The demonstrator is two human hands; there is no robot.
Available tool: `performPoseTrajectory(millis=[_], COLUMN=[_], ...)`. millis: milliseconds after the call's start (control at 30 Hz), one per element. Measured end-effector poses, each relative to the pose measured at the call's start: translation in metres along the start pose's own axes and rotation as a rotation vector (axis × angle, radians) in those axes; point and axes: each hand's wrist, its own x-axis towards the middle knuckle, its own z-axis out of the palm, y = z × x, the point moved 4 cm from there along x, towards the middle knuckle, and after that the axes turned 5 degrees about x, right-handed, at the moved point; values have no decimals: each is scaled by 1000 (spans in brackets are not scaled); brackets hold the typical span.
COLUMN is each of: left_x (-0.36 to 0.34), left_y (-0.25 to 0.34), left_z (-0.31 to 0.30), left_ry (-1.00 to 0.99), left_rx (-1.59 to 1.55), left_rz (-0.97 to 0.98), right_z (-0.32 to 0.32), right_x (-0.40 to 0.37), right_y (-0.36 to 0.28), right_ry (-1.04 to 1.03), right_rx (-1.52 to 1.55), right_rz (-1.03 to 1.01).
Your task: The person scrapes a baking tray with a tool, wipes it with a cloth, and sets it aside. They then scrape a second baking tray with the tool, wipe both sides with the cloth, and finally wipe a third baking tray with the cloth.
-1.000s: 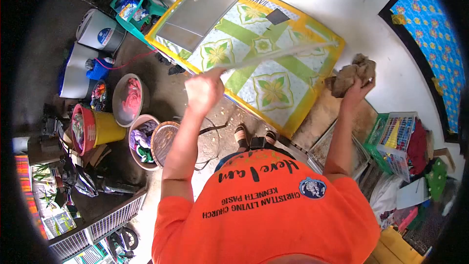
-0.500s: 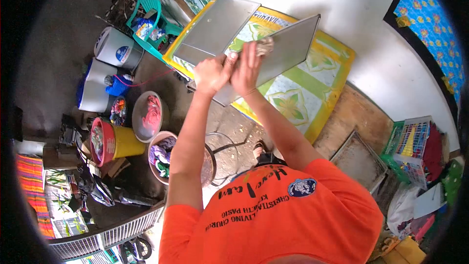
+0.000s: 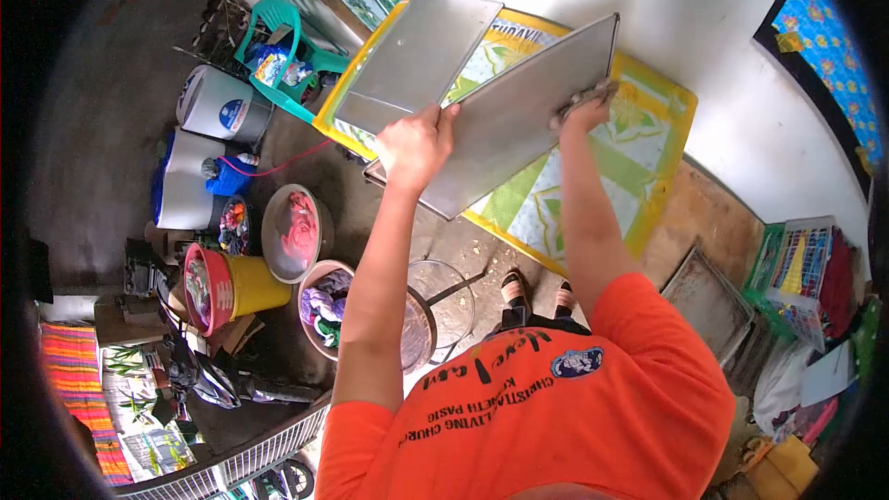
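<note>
My left hand (image 3: 417, 143) grips the upper-left edge of a flat grey metal tray (image 3: 519, 116), which is held tilted above the table. My right hand (image 3: 589, 115) is closed on a crumpled greyish cloth (image 3: 579, 100) and presses it against the tray's face near the right end. Another grey metal tray (image 3: 417, 46) lies on the table (image 3: 662, 139), whose cover is green, white and yellow. Part of the tabletop is hidden behind the held tray.
Basins of clothes (image 3: 292, 233), a red pail (image 3: 206, 289) and a yellow one (image 3: 259, 281) stand at the left. Behind them are white drums (image 3: 218, 106) and a green chair (image 3: 274, 14). Crates (image 3: 787, 268) stand at the right.
My right hand has moved right along the tray with the cloth, away from my left hand. The held tray has shifted slightly and shows more of its face.
</note>
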Motion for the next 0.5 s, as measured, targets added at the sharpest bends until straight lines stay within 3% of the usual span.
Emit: performPoseTrajectory(millis=[100,167,200,233,367,467,500], left_x=[0,4,5,5,5,1,0], left_y=[-1,-2,-1,-1,-2,1,3], left_z=[3,2,1,2,4,-2,-3], left_ry=[-32,-57,-72,-86,-140,-161,-179], left_rx=[23,51,64,75,69,64,71], left_rz=[-30,-59,-77,-93,-100,-93,-100], right_z=[-43,-44,-53,-62,-83,-98,-105], right_x=[-4,-91,-131,-167,-308,-294,-286], right_y=[129,136,161,193,227,183,196], right_ry=[74,53,15,74,-207,-916,-1032], right_rx=[-365,-233,-624,-437,247,-862,-773], right_rz=[-437,-112,-272,-34,1042,749,765])
